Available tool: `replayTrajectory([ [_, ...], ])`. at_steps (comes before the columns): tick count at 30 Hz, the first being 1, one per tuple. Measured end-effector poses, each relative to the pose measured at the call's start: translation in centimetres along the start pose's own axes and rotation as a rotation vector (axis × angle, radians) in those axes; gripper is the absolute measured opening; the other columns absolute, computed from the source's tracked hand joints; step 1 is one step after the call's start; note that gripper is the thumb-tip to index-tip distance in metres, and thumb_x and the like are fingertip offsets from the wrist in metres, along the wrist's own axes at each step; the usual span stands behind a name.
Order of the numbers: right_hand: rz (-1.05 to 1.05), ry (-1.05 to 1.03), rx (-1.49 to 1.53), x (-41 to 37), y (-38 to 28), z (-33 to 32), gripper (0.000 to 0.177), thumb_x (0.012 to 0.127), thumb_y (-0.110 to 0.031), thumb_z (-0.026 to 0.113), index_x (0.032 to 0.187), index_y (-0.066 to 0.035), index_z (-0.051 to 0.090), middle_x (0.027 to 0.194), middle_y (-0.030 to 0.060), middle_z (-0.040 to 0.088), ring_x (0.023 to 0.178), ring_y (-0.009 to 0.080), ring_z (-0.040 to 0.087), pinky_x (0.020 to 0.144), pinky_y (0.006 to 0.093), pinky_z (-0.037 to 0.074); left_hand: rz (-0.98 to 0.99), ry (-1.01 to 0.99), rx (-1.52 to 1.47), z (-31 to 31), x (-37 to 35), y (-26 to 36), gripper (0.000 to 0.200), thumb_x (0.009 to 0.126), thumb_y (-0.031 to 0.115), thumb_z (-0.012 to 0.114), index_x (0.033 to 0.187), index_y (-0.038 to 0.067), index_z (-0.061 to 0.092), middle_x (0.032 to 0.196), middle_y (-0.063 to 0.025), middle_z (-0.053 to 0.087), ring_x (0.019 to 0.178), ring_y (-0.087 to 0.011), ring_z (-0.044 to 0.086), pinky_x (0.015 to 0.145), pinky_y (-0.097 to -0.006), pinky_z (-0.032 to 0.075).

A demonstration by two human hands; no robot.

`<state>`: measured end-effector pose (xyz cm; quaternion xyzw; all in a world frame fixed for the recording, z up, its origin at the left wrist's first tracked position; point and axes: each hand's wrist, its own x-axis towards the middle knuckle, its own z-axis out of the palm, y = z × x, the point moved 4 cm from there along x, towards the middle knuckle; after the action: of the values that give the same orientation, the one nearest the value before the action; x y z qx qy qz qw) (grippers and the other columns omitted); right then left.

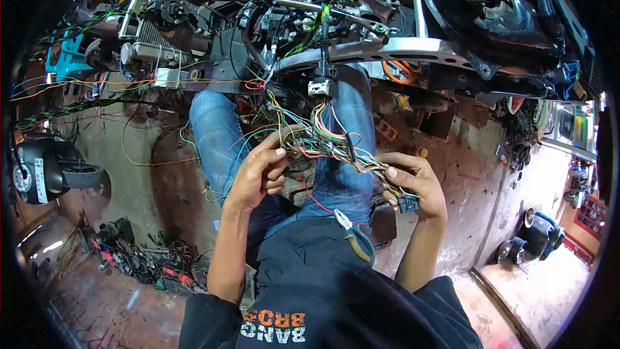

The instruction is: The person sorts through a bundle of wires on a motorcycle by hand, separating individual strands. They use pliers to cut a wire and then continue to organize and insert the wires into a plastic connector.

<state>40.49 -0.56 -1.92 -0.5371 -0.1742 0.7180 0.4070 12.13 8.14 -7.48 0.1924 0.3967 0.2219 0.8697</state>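
A loose bundle of many-coloured wires, a wiring harness (pixel 329 141), stretches between my hands above my knees. My left hand (pixel 255 178) pinches its left end with thumb and forefinger, the other fingers curled in. At the right end, my right hand (pixel 420 184) grips the wires with the thumb on top. A black connector (pixel 408 204) hangs just under the right fingers. Above the bundle, a grey-white plug (pixel 320 86) sits on a dark cable coming down from the motorcycle frame. Pliers (pixel 352 235) with pale and blue handles lie on my lap, apart from both hands.
The stripped motorcycle frame (pixel 413 47) spans the area ahead, with a radiator (pixel 166 22) at left. Long loose wires trail leftward over the floor. Tools and parts (pixel 165 265) lie at lower left, near a black motorcycle part (pixel 55 171). A wooden strip (pixel 507 307) crosses the floor at right.
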Motion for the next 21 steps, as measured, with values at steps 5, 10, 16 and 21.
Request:
replayTrajectory([
  [5,0.016,-0.044,0.042,0.3,0.0,0.1,0.04,0.096,-0.013,0.071,0.125,0.014,0.065,0.085,0.0123,0.068,0.059,0.0133,0.062,0.049,0.0253,0.048,0.056,-0.073,0.02,1.1,0.4,0.1,0.052,0.106,0.029,0.058,0.154,0.015,0.043,0.067,0.0077,0.034,0.051,-0.0031,0.031,0.045,-0.0216,0.023],
  [10,0.036,-0.064,0.075,0.6,0.8,-0.4,0.039,0.097,-0.013,0.071,0.124,0.014,0.066,0.085,0.0128,0.068,0.058,0.0135,0.061,0.049,0.0266,0.047,0.091,-0.047,0.015,1.6,0.9,-0.4,0.047,0.104,0.032,0.065,0.144,0.017,0.048,0.072,0.0071,0.044,0.052,-0.0021,0.038,0.043,-0.0202,0.028],
  [16,0.043,-0.064,0.105,0.8,1.1,-0.5,0.041,0.096,-0.011,0.069,0.125,0.016,0.063,0.078,0.015,0.064,0.051,0.016,0.058,0.044,0.0265,0.046,0.148,0.083,0.044,2.0,1.2,-0.4,0.027,0.102,0.024,0.067,0.126,0.015,0.058,0.076,0.0076,0.051,0.051,-0.0008,0.038,0.044,-0.0199,0.027],
  [21,0.057,-0.127,0.137,0.9,1.1,-0.3,0.042,0.097,-0.015,0.071,0.125,0.016,0.065,0.08,0.0144,0.067,0.054,0.0145,0.058,0.049,0.0275,0.046,0.191,0.11,0.036,1.4,1.6,-1.0,0.023,0.101,0.021,0.07,0.119,0.011,0.061,0.08,0.0064,0.055,0.053,-0.0007,0.04,0.044,-0.0196,0.029],
])
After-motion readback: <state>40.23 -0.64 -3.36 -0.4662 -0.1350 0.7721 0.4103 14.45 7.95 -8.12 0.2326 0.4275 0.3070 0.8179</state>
